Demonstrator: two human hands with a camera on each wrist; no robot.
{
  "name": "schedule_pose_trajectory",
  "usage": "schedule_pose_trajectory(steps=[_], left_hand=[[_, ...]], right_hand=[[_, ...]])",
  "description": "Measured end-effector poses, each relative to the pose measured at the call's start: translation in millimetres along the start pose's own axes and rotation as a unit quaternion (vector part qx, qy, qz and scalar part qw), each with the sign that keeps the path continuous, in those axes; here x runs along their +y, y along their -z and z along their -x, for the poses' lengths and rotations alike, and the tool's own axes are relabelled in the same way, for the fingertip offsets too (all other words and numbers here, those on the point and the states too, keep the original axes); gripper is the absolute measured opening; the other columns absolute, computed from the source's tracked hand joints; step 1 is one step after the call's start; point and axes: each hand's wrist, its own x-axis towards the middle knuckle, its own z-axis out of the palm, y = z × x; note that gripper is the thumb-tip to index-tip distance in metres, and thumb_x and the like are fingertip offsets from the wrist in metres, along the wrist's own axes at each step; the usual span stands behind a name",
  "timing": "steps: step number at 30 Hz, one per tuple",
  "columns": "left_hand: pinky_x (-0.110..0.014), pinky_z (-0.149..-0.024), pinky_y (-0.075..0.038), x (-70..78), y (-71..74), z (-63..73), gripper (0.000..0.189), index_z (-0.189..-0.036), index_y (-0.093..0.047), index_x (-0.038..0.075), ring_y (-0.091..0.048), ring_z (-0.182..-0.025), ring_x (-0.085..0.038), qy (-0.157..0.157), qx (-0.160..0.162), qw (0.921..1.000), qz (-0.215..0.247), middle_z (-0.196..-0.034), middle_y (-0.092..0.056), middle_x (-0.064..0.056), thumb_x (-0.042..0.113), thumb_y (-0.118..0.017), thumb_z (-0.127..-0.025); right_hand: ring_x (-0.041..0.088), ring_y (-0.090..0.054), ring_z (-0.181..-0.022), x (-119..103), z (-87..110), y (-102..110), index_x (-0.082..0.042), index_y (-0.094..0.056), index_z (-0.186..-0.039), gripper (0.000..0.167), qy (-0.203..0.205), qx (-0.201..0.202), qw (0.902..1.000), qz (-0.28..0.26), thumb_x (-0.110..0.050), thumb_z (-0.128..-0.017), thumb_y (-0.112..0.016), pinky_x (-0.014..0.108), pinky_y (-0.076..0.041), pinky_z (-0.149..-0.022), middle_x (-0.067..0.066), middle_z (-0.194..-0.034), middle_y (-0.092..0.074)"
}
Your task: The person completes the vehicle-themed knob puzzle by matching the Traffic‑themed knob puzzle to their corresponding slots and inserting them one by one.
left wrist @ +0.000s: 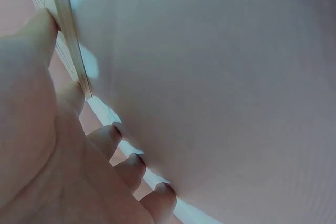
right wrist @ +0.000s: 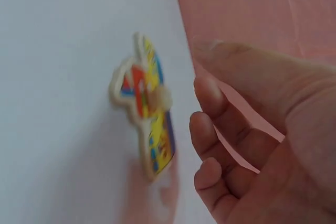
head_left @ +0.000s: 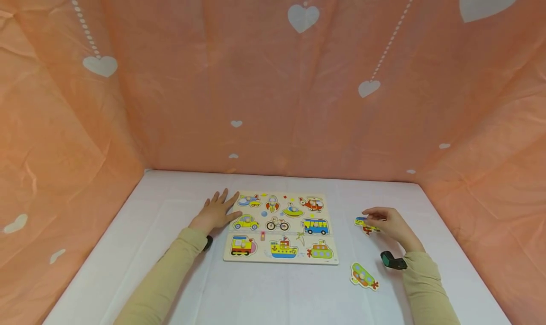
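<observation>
A wooden puzzle board (head_left: 281,262) printed with vehicles lies on the table. My left hand (head_left: 214,214) rests at its left side with fingers spread. The thumb and index fingertip are on the board's edge (left wrist: 79,59), while the other fingertips touch the table beyond it. To the right of the board, my right hand (head_left: 388,224) hovers beside a yellow, blue and red puzzle piece (right wrist: 140,90) with a wooden knob. Its fingers are loosely bent, with a gap between them and the knob. A green and orange submarine piece (head_left: 363,276) lies nearer the front.
Other vehicles on the board include a yellow car (head_left: 246,222), a blue bus (head_left: 315,226) and a train (head_left: 243,246). The white table (head_left: 273,299) meets an orange curtain (head_left: 273,140) with white hearts at the back and both sides.
</observation>
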Motion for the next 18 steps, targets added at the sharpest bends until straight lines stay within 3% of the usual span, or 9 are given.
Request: schedule_pose_trajectory(steps=[7,18], left_hand=[[-0.063,-0.109,-0.008,1.4,0.5,0.5,0.074,-0.153,-0.023,0.015,-0.006,-0.14,-0.049,0.001,-0.002,1.0,-0.008,-0.155,-0.01,-0.026,0.05,-0.051,-0.095],[-0.063,-0.11,-0.007,2.9,2.7,1.4,0.073,-0.153,-0.022,0.015,-0.005,-0.14,-0.049,0.001,-0.002,1.0,-0.004,-0.155,-0.009,-0.026,0.05,-0.05,-0.096]], right_hand=[[0.015,-0.058,-0.079,10,3.1,3,0.007,-0.066,-0.111,0.034,-0.026,-0.016,0.9992,-0.027,-0.01,-0.084,-0.074,0.024,-0.05,-0.062,0.014,-0.093,-0.067],[0.014,-0.059,-0.081,22,2.5,6,0.002,-0.07,-0.105,0.026,-0.032,-0.041,0.9986,-0.006,-0.015,-0.085,-0.073,0.022,-0.048,-0.07,0.01,-0.095,-0.069]])
